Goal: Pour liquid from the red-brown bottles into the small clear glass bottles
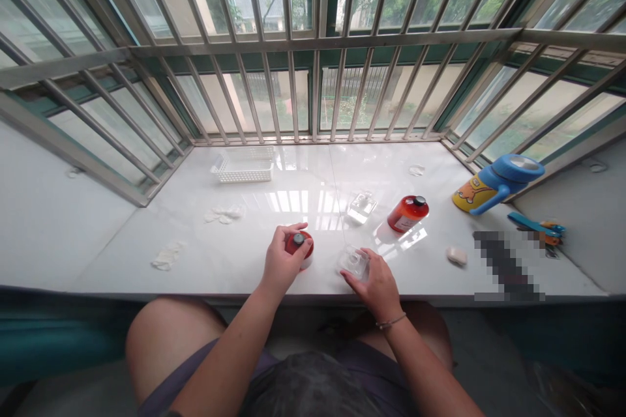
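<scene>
My left hand [282, 260] is closed around the upper part of a red bottle [306, 262] with a black cap. The bottle stands on the white ledge, its lower part pale. My right hand [376, 279] grips a small clear square bottle [353, 262] by its right side, close to the front edge. Just beyond it is a second clear square bottle [362, 208]. A second red bottle [407, 214], with a black cap and a pale label, stands to the right of that one.
Crumpled white tissues [223, 214] lie at left, with another tissue [169, 255] nearer me. A white plastic basket [244, 172] sits at the back. On the right are a blue-yellow flask [496, 184], a whitish lump [456, 256] and a blue-orange tool [538, 227]. Metal bars [313, 47] line the window.
</scene>
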Tool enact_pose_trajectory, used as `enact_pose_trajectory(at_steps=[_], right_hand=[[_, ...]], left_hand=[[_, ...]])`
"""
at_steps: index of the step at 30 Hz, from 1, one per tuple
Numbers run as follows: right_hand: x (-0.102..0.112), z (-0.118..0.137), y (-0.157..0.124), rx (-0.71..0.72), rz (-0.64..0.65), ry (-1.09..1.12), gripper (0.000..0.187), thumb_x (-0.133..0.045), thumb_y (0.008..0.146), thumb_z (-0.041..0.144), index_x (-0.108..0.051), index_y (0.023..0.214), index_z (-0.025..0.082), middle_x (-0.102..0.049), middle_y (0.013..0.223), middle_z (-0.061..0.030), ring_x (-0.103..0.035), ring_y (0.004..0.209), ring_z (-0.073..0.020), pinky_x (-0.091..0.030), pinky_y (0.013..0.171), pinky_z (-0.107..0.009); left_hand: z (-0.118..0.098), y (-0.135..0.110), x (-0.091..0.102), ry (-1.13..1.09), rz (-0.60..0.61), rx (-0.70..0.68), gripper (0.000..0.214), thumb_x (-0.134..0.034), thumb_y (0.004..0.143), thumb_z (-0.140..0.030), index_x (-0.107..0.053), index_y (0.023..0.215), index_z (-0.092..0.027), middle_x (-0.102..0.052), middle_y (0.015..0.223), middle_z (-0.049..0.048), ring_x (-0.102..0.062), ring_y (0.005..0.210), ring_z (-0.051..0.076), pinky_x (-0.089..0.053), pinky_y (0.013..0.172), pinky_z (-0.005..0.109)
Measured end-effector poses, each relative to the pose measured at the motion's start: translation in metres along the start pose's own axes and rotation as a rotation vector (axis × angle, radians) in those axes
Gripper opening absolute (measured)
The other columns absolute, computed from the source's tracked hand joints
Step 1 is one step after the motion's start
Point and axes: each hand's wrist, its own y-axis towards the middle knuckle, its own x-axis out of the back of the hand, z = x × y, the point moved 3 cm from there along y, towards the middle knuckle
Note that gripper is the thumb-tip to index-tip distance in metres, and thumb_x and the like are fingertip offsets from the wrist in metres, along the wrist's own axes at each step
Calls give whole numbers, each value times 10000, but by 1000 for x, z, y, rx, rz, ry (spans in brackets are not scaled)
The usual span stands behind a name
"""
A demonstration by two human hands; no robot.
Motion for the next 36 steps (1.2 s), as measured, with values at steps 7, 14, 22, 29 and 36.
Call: enact_pose_trajectory(at_steps=[7, 14, 22, 29, 36], right_hand=[[1, 1, 1, 2, 1, 6, 748, -698, 931, 741, -550, 1404, 182, -728, 1193, -185, -717, 1056, -360, -614, 922, -531], [1, 1, 0, 2, 3, 7, 754, -687, 933, 753, -547, 1402, 180, -726, 1202, -183, -710, 1067, -354, -610, 932, -531], [0, 0, 0, 2, -4, 7, 751, -694, 931, 750, -551, 1402, 183, -730, 1201, -179, -715, 1066, -354, -612, 931, -531], [0, 0, 0, -6, 8, 3, 743, -682, 941, 744, -547, 1414, 187, -728, 1205, -178, -712, 1073, -354, -609, 933, -529], [-1, -1, 0, -10, 17, 1, 747, -691, 935, 744, -547, 1408, 184, -726, 1208, -182, -713, 1071, -357, -607, 936, -532]], left_hand=[[1, 2, 0, -33, -14, 6, 315, -839, 900, -380, -603, 1057, -243, -742, 1366, 128, -709, 1299, 291, -562, 1123, 523], [7, 2, 4, -17, 4, -30, 284, -812, 934, -422, -714, 1134, -246, -740, 1357, 112, -690, 1316, 302, -543, 1160, 512], [2, 2, 9, 69, 54, -144, 303, -724, 1002, -455, -743, 1248, -281, -732, 1346, 93, -684, 1306, 292, -528, 1186, 475], [-1, -1, 11, 116, 85, -161, 318, -657, 1042, -453, -729, 1299, -281, -725, 1355, 97, -671, 1314, 294, -514, 1189, 470], [1, -2, 15, 184, 142, -231, 349, -578, 1084, -421, -682, 1387, -282, -690, 1427, 116, -630, 1378, 302, -487, 1217, 495]])
